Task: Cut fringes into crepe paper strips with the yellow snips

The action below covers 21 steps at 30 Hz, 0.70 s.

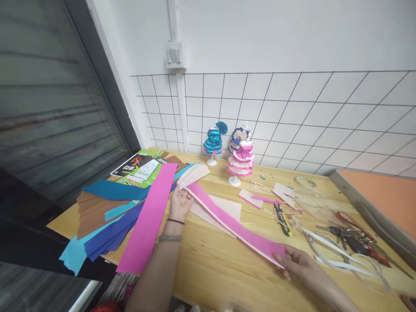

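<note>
A long pink paper strip, with a cream layer showing along its near edge, stretches above the wooden table between my two hands. My left hand closes on its far end, beside a cream paper piece. At the near end, my right hand pinches the strip between thumb and fingers. Below the strip lies a flat cream sheet. Another wide pink strip rests left of my left hand, over a fan of blue paper strips and brown paper.
Three small ruffled paper dresses stand at the back: teal, pink and purple. Right lie pliers, paper scraps, keys and looped ribbon. An orange-topped case borders the table.
</note>
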Tool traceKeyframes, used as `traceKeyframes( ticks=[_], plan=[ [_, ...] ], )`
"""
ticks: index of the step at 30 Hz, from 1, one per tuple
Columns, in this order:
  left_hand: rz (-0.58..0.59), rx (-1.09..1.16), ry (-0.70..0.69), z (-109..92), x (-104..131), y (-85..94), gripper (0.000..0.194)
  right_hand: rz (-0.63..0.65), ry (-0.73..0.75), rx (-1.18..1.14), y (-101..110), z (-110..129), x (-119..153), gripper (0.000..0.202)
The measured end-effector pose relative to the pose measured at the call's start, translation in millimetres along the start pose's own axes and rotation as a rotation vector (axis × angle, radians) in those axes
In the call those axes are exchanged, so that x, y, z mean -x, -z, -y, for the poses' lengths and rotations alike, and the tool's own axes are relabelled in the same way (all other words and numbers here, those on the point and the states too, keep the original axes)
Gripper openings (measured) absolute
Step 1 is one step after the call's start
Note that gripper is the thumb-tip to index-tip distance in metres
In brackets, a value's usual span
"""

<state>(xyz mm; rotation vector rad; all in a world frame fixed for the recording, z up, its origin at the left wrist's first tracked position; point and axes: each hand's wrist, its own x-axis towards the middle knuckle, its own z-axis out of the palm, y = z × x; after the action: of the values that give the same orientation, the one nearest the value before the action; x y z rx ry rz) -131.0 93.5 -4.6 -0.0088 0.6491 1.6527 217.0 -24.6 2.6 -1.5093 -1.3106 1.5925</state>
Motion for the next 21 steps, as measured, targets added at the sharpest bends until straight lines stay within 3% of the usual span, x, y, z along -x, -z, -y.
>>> traceKeyframes(
  ticks=[4, 8, 11, 17, 21],
  plan=[
    [-0.119, 0.015, -0.024, -10, -7, 4.5, 0.028, -0.098, -0.007, -0.302, 2, -15, -3, 0.034],
    [-0.205, -0.037, 0.017, -20, -14, 3.7, 0.025, -0.057, -0.036, -0.739, 21, -25, -8, 0.027],
    [-0.220, -0.069, -0.022, -31, -15, -5.1, 0.021, -0.042, -0.050, -0.939, 31, -30, -12, 0.027],
    [-0.139, -0.098, -0.232, -66, -10, -28.8, 0.014, -0.033, -0.069, -0.897, 32, -34, -16, 0.026],
    [-0.151, -0.117, -0.263, -94, -15, -25.2, 0.017, -0.048, -0.021, -0.827, 33, -34, -16, 0.026]
  ],
)
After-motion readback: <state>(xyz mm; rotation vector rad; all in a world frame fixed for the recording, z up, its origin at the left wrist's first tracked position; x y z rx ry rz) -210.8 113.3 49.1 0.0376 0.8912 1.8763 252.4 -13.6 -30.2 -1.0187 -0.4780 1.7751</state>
